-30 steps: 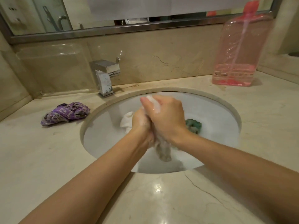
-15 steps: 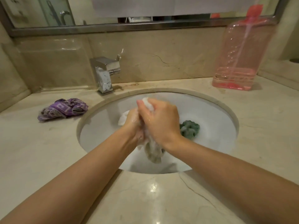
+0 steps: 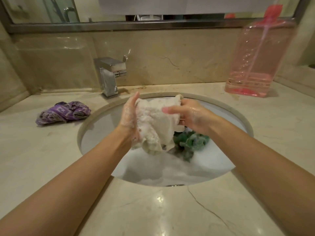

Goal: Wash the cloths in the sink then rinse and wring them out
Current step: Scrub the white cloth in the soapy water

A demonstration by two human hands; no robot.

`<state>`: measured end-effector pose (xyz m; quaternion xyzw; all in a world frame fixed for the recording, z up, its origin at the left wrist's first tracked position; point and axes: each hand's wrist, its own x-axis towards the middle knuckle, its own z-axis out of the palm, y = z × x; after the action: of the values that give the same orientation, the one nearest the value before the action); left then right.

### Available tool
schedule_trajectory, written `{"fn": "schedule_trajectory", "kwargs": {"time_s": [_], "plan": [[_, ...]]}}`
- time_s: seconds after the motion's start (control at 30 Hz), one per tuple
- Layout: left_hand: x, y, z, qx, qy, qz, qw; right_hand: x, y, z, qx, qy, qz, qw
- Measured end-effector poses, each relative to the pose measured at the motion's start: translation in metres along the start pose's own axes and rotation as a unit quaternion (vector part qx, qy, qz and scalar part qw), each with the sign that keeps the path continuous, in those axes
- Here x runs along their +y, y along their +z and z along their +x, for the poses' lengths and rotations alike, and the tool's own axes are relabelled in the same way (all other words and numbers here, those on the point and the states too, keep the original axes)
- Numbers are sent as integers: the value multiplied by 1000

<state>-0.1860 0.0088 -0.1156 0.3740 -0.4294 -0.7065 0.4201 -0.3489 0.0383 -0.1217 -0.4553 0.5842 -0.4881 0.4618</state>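
**A:** ok so we've got the white cloth [image 3: 153, 123] up over the sink [image 3: 245, 120], soapy all over, stretched between both our hands. Left hand [image 3: 129, 116] is flat against its left edge, fingers straight and together, pointing up toward the faucet [image 3: 110, 77], suds all over the palm and wrist. The cloth sits against the palm side, not wrapped by the fingers.

**B:** yeah and our right hand [image 3: 189, 116] is the one really gripping. Thumb lies across the front of the cloth, the other fingers curl behind the top right corner, so the fabric's pinched between them. The bottom of it hangs bunched, down near the foam.

**A:** green cloth [image 3: 190, 142] is lying in the basin just under our right wrist, partly behind the white one, half in the foamy water. Can't tell if the two touch.

**B:** purple cloth [image 3: 64, 113] is crumpled on the counter [image 3: 153, 210] left of the sink, well apart from both hands. Pink bottle [image 3: 255, 62] stands at the back right by the wall.
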Motion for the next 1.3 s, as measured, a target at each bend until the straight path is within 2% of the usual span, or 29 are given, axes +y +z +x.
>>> {"fn": "schedule_trajectory", "kwargs": {"time_s": [0.07, 0.1, 0.17, 0.2, 0.27, 0.33, 0.47, 0.6, 0.67, 0.77, 0.87, 0.97, 1.0, 1.07, 1.17, 1.23, 1.3], "plan": [[1, -1, -2, 5, -8, -17, 1000, 2, 1, -3, -40, 16, -160, 986], [2, -2, -1, 9, -8, -16, 1000, 1, 4, -7, -40, 21, -254, 966], [1, -5, 3, 28, 9, 15, 999, 2, 10, -9, 8, -4, -389, 921], [1, -7, 6, 51, 28, 62, 996, 0, 12, -10, 48, -17, -406, 912], [2, -9, 8, 75, 64, 182, 978, -4, 9, -9, 120, -41, -387, 913], [3, -10, 7, 67, 65, 306, 947, -6, 1, -6, 151, -79, -392, 904], [3, -14, 7, 38, 74, 527, 846, -7, -11, -12, 201, -123, -345, 909], [4, -10, 5, 46, 95, 646, 756, -5, -10, -12, 255, -160, -359, 884], [7, -12, 8, 71, 107, 658, 742, -5, -8, -10, 272, -159, -329, 890], [9, -14, 8, 126, 112, 635, 754, -9, -5, -10, 285, -152, -258, 910], [7, -16, 9, 167, 139, 578, 786, -8, -3, -10, 294, -166, -206, 919], [6, -17, 13, 153, 220, 577, 771, -11, 0, -13, 302, -184, -70, 933], [7, -17, 14, 134, 238, 554, 786, -13, 0, -14, 302, -191, -26, 934], [6, -19, 16, 82, 238, 472, 845, -17, 1, -16, 297, -200, 16, 934], [5, -18, 15, 34, 202, 328, 922, -18, 2, -11, 283, -170, 56, 942], [6, -18, 9, -1, 175, 227, 958, -17, 5, -9, 278, -128, 103, 946], [7, -17, 5, -38, 133, 147, 979, -17, 6, -8, 282, -97, 138, 944]]}}
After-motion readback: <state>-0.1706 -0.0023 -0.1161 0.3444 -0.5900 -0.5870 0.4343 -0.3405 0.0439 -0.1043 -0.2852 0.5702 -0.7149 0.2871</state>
